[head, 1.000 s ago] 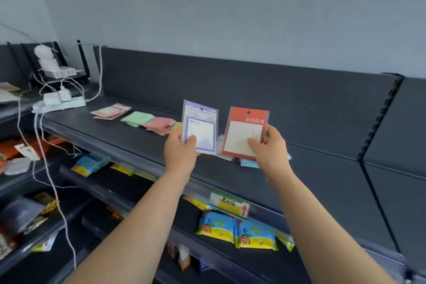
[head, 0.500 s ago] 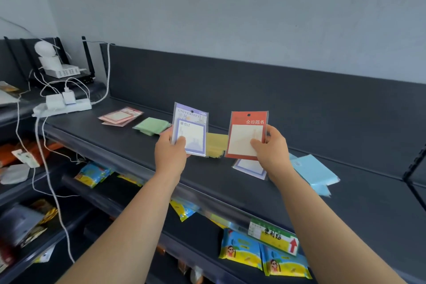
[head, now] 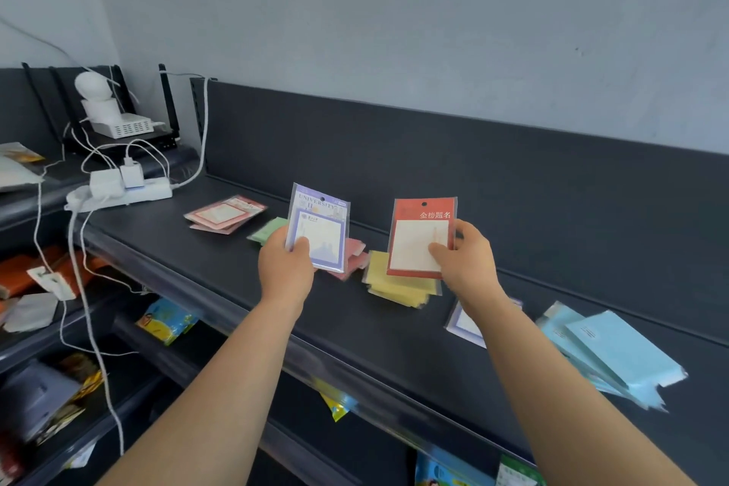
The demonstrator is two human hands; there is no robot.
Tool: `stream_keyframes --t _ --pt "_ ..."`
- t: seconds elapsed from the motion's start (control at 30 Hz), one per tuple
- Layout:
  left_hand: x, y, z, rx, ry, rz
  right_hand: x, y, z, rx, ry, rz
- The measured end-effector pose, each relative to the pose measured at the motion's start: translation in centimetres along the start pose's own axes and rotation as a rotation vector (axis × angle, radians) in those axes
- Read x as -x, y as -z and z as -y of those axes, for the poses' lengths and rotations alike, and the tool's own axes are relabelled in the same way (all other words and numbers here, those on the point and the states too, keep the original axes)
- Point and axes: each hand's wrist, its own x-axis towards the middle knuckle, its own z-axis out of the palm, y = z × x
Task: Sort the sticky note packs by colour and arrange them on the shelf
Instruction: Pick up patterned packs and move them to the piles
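In the head view, a purple pack (head: 319, 233) is held upright above the dark shelf (head: 236, 268) by the left hand (head: 286, 272); its lower left corner is pinched between the thumb in front and the fingers curled behind. A red pack (head: 420, 239) is held upright in the same way by the right hand (head: 467, 268); the thumb is pressed on its front near the lower right corner, and the fingers are wrapped round its right edge from behind. The two packs are kept side by side, apart from each other, with the purple one on the left.

On the shelf, a row of packs is laid out from far left to near right. A small pile of pink-and-red framed packs (head: 225, 213) is seen at the far left; a green pack (head: 268, 235) lies just right of it, partly hidden behind the left hand; pink packs (head: 355, 254) are partly covered by the purple pack. A yellow stack (head: 390, 286) lies under the lower edge of the red pack. A second purple-framed pack (head: 465, 324) lies flat and is half hidden by the right forearm; a fanned pile of light blue packs (head: 607, 347) is found at the near right.

A white power strip (head: 122, 191) with plugged cables is seen at the left end of the shelf; snack bags (head: 167, 322) are seen on the lower shelf.
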Motion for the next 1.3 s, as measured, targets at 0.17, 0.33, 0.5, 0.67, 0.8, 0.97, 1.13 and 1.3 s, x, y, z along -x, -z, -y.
stream_keyframes --t 0.17,0.33,0.5,0.67,0.8,0.97,1.13,1.3 --pt "-4.1 1.8 0.8 0.004 -0.006 0.034 -1.0 -3.9 1.2 0.007 -0.001 -0.039" --pt "-8.8 4.2 1.3 -0.028 -0.014 0.039 -1.7 -7.8 2.6 -0.016 -0.021 -0.086" --pt "-11.8 5.6 2.0 -0.04 -0.012 0.079 -1.9 -10.6 3.5 -0.041 -0.032 -0.123" --pt "-13.5 6.4 3.0 0.046 -0.024 0.156 -1.7 -13.2 3.4 -0.012 -0.042 -0.134" --pt "-14.5 7.3 3.4 0.074 -0.016 0.199 -1.3 -14.4 3.8 -0.033 -0.037 -0.142" --pt "-15.1 7.9 3.6 0.122 -0.01 0.22 -1.3 -15.6 4.5 -0.11 -0.063 -0.113" --pt "-14.5 7.2 3.3 0.044 0.001 0.352 -1.5 -16.9 4.4 -0.179 -0.11 -0.047" --pt "-13.8 6.2 2.4 0.135 0.072 0.455 -2.2 -17.6 4.6 -0.196 -0.135 0.015"
